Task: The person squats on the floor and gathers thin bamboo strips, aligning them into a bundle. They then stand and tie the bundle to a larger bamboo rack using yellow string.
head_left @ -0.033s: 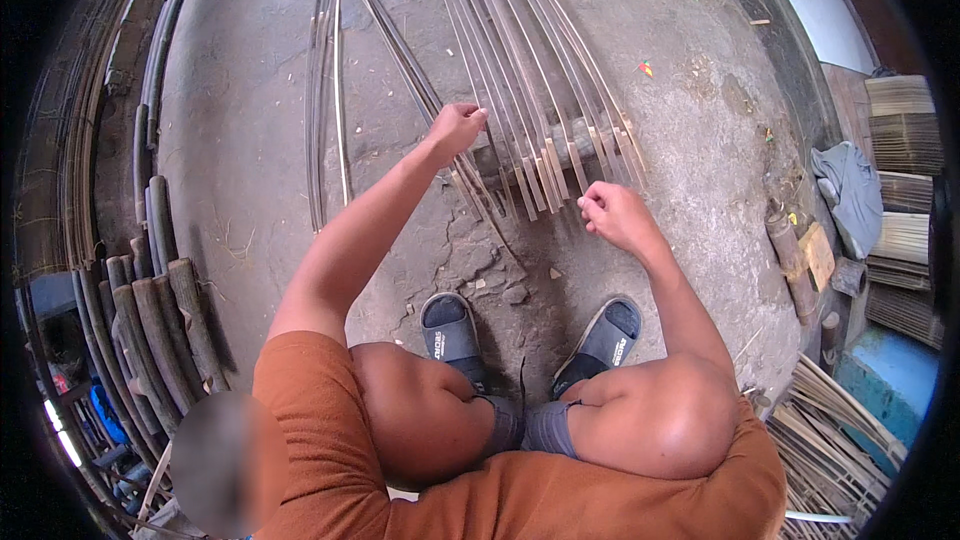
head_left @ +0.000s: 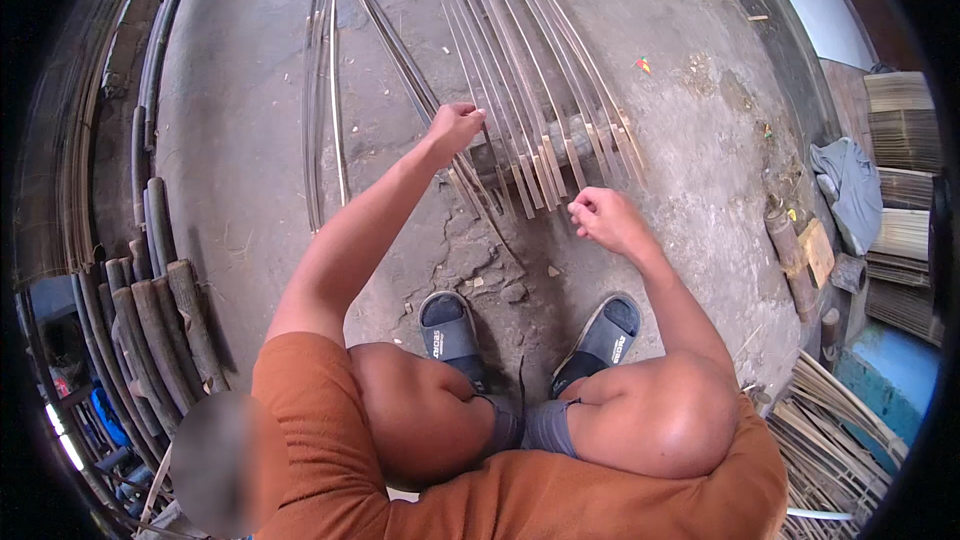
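Okay, far left: thin rods (head_left: 80, 160) along the edge, then short logs (head_left: 197, 325) leaning side by side, blue thing (head_left: 107, 415) low behind them, too blurred to name. Next, on the grey floor (head_left: 240, 110), a narrow group of strips (head_left: 314, 130) running roughly lengthwise, with one pale strip (head_left: 335, 90) just to their right. Dark strips (head_left: 385, 30) slant down from the top to the left hand (head_left: 460, 127), which sits over them, back of hand up, fingers curled narrow, fingertips near a thin dark piece; cannot tell if it pinches that or just touches. Below that hand, left sandal (head_left: 450, 330) on the floor, near cracked concrete (head_left: 480, 265). Fan of strips (head_left: 520, 65) comes next, spread out between and beyond the hands, pale lower ends toward the person, resting across a crosswise bar (head_left: 485, 155). Right hand (head_left: 603, 220) is just below those ends, fingers bent, thumb close to the index, gap narrow; cannot tell if anything is in it. Right sandal (head_left: 608, 335) below. Further right: bright scrap (head_left: 642, 65), brown log (head_left: 787, 245), wood block (head_left: 817, 252), grey cloth (head_left: 850, 190), stacked slats (head_left: 902, 120), blue box (head_left: 885, 375), loose sticks (head_left: 830, 440) at lower right.
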Demonstrator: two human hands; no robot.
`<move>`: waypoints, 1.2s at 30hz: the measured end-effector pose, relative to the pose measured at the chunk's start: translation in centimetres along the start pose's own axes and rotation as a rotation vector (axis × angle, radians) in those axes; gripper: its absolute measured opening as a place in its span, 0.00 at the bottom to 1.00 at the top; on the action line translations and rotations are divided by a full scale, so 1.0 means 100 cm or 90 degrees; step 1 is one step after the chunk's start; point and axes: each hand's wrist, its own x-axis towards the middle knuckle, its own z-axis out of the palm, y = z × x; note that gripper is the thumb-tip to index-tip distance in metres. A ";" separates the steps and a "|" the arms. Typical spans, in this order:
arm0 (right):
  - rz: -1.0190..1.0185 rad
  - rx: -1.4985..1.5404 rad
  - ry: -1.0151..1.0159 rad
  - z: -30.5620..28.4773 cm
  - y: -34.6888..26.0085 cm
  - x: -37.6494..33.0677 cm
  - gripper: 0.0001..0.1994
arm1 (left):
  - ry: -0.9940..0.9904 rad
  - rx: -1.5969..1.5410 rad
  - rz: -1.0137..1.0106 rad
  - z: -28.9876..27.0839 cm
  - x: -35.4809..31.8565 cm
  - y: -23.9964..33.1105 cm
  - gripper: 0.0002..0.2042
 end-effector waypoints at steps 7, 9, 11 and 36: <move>-0.091 -0.083 0.113 0.023 0.003 0.011 0.13 | 0.111 -0.004 0.059 0.013 0.006 -0.018 0.26; -0.074 -0.025 0.114 0.027 -0.001 0.012 0.13 | 0.215 0.100 0.096 0.020 0.002 -0.016 0.29; 0.006 0.092 0.091 0.024 -0.011 0.009 0.12 | 0.281 0.258 0.129 0.024 -0.011 0.005 0.34; -0.210 -0.372 0.291 -0.022 0.000 0.010 0.16 | -0.220 -0.411 -0.095 0.045 -0.043 0.060 0.18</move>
